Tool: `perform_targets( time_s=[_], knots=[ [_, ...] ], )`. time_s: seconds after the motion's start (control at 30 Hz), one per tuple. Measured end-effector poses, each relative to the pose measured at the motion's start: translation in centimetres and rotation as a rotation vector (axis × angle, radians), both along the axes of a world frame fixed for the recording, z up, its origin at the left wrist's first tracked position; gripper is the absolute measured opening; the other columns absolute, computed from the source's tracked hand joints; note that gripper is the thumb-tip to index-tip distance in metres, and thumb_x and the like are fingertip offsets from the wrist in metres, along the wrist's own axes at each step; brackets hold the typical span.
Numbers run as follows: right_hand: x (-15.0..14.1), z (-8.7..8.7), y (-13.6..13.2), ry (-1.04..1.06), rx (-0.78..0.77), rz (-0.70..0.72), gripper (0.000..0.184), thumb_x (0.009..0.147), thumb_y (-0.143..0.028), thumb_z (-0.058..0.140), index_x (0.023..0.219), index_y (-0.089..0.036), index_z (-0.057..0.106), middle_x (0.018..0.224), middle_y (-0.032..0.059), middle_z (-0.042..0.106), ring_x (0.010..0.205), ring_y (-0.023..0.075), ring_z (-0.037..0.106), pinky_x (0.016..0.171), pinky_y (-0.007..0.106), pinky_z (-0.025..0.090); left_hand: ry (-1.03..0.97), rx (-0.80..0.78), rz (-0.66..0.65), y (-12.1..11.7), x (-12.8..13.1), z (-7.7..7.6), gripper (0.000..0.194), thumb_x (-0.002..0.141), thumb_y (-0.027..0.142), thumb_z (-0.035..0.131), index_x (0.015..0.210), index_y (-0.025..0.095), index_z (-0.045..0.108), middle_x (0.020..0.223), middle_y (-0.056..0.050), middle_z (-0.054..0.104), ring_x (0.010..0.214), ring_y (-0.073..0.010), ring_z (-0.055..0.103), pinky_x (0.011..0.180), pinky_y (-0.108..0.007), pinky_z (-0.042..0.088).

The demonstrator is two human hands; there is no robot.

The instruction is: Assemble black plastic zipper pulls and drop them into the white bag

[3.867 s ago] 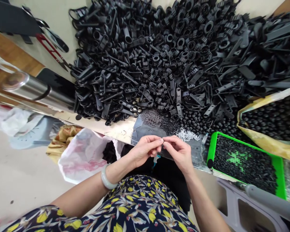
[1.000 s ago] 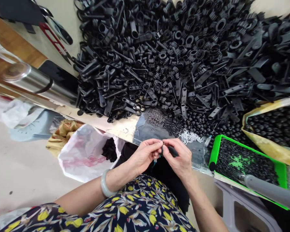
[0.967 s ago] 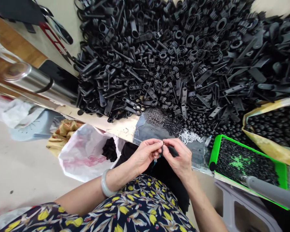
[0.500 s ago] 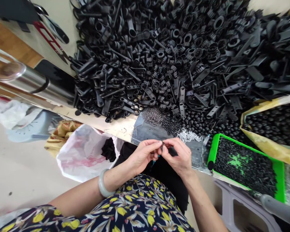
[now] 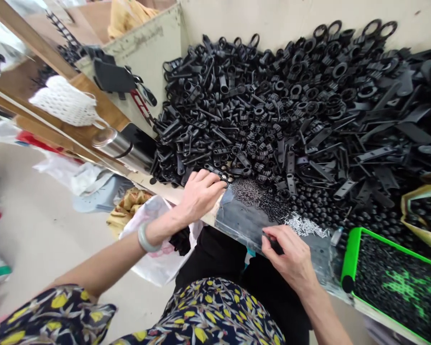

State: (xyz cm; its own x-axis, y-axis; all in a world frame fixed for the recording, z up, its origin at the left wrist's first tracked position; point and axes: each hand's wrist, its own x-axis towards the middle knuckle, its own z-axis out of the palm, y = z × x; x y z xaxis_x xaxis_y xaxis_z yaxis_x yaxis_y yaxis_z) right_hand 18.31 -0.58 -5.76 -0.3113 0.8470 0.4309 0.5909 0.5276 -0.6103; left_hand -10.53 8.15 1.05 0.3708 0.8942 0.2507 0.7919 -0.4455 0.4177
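Note:
A big heap of black plastic parts (image 5: pixel 290 100) covers the table. My left hand (image 5: pixel 199 194) reaches to the heap's near-left edge, its fingers curled onto a flat black part with ring ends (image 5: pixel 222 176). My right hand (image 5: pixel 289 256) rests at the table's front edge on a dark mat (image 5: pixel 244 218), fingers closed round a small black piece (image 5: pixel 273 242). Small dark pins (image 5: pixel 251 189) and bright metal pins (image 5: pixel 305 225) lie on the mat just beyond it.
A green tray of tiny black pieces (image 5: pixel 348 249) stands at the right, a yellowish bag of black parts (image 5: pixel 422 194) behind it. A steel flask (image 5: pixel 117 143), red-handled snips (image 5: pixel 140 103) and a white mesh pouch (image 5: pixel 64 100) lie left of the heap. A plastic bag (image 5: pixel 154 258) hangs below.
My hands have parted: the left went out to the heap's edge, the right dropped onto the mat still holding the small black piece. My view swung left and up.

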Motion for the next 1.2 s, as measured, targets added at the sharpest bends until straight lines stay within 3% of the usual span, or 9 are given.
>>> perform_targets(
  time_s=[0.1, 0.23, 0.47, 0.63, 0.73, 0.9, 0.97, 1.07, 1.2],
  knots=[
    [0.0, -0.2, 0.0, 0.005, 0.006, -0.001, 0.022, 0.092, -0.012, 0.065, 0.11, -0.025, 0.064, 0.094, 0.0042, 0.072, 0.08, 0.02, 0.068, 0.074, 0.035, 0.055, 0.401, 0.227, -0.127, 3.5, -1.3, 0.9, 0.028, 0.101, 0.014, 0.049, 0.116, 0.02, 0.072, 0.114, -0.013, 0.071, 0.107, -0.0295, 0.054, 0.088, -0.046, 0.034],
    [-0.1, -0.3, 0.0, 0.0, 0.031, -0.015, 0.021, 0.092, -0.013, 0.066, 0.109, -0.024, 0.064, 0.092, 0.0037, 0.072, 0.077, 0.0189, 0.068, 0.072, 0.033, 0.055, 0.679, 0.285, -0.274, 6.4, -1.3, 1.2, 0.022, 0.099, 0.009, 0.048, 0.103, 0.014, 0.069, 0.102, -0.014, 0.065, 0.101, -0.029, 0.052, 0.081, -0.044, 0.032],
    [-0.2, -0.5, -0.1, 0.019, 0.046, -0.025, 0.018, 0.094, -0.011, 0.065, 0.108, -0.022, 0.064, 0.091, 0.0031, 0.071, 0.077, 0.0162, 0.066, 0.073, 0.03, 0.054, 0.691, 0.225, -0.331, 8.4, -1.5, 1.9, 0.009, 0.097, 0.018, 0.059, 0.091, 0.016, 0.065, 0.101, -0.012, 0.065, 0.103, -0.0292, 0.051, 0.083, -0.043, 0.033],
    [-0.2, -0.5, -0.1, 0.041, 0.019, -0.03, 0.017, 0.094, -0.011, 0.065, 0.107, -0.021, 0.065, 0.091, 0.0024, 0.069, 0.076, 0.015, 0.064, 0.073, 0.029, 0.053, 0.393, 0.088, -0.339, 9.7, -1.5, 2.6, 0.006, 0.098, 0.02, 0.059, 0.099, 0.018, 0.065, 0.093, -0.007, 0.069, 0.098, -0.0258, 0.057, 0.095, -0.049, 0.034],
    [-0.1, -0.5, -0.2, 0.059, -0.015, -0.031, 0.016, 0.094, -0.011, 0.065, 0.106, -0.022, 0.065, 0.089, 0.0021, 0.068, 0.076, 0.0151, 0.063, 0.073, 0.03, 0.052, 0.013, -0.119, -0.226, 8.7, -0.2, 3.0, 0.014, 0.096, 0.022, 0.06, 0.109, 0.019, 0.064, 0.095, -0.005, 0.067, 0.094, -0.0227, 0.061, 0.095, -0.048, 0.041],
    [0.1, -0.2, -0.3, 0.142, -0.112, -0.067, 0.016, 0.094, -0.012, 0.065, 0.106, -0.023, 0.066, 0.089, 0.0014, 0.067, 0.076, 0.0143, 0.063, 0.071, 0.029, 0.052, -0.906, -0.978, 0.102, 2.3, 3.7, 2.3, 0.035, 0.092, 0.035, 0.068, 0.119, 0.02, 0.051, 0.092, -0.002, 0.064, 0.082, -0.0204, 0.069, 0.073, -0.036, 0.054],
    [0.2, -0.2, -0.3, 0.172, -0.13, -0.082, 0.017, 0.094, -0.012, 0.065, 0.106, -0.023, 0.067, 0.089, 0.0012, 0.067, 0.075, 0.0139, 0.063, 0.07, 0.029, 0.053, -1.114, -1.177, 0.166, -0.6, 5.0, 1.3, 0.043, 0.088, 0.039, 0.075, 0.117, 0.022, 0.048, 0.1, -0.005, 0.069, 0.077, -0.0189, 0.071, 0.068, -0.031, 0.052],
    [0.2, 0.0, -0.2, 0.199, -0.159, -0.094, 0.016, 0.094, -0.013, 0.064, 0.105, -0.023, 0.068, 0.089, 0.0013, 0.068, 0.074, 0.0138, 0.064, 0.069, 0.029, 0.054, -1.288, -1.209, 0.216, -3.6, 6.5, -0.4, 0.047, 0.086, 0.038, 0.079, 0.117, 0.019, 0.05, 0.092, -0.005, 0.072, 0.064, -0.0114, 0.063, 0.064, -0.025, 0.043],
    [0.0, 0.2, -0.1, 0.214, -0.18, -0.1, 0.016, 0.093, -0.013, 0.065, 0.105, -0.023, 0.069, 0.09, 0.0012, 0.069, 0.074, 0.0137, 0.065, 0.069, 0.028, 0.055, -1.397, -1.232, 0.248, -5.2, 7.5, -1.4, 0.042, 0.078, 0.025, 0.083, 0.111, 0.015, 0.06, 0.083, 0.0, 0.068, 0.067, -0.0084, 0.056, 0.071, -0.023, 0.041]
  ],
)
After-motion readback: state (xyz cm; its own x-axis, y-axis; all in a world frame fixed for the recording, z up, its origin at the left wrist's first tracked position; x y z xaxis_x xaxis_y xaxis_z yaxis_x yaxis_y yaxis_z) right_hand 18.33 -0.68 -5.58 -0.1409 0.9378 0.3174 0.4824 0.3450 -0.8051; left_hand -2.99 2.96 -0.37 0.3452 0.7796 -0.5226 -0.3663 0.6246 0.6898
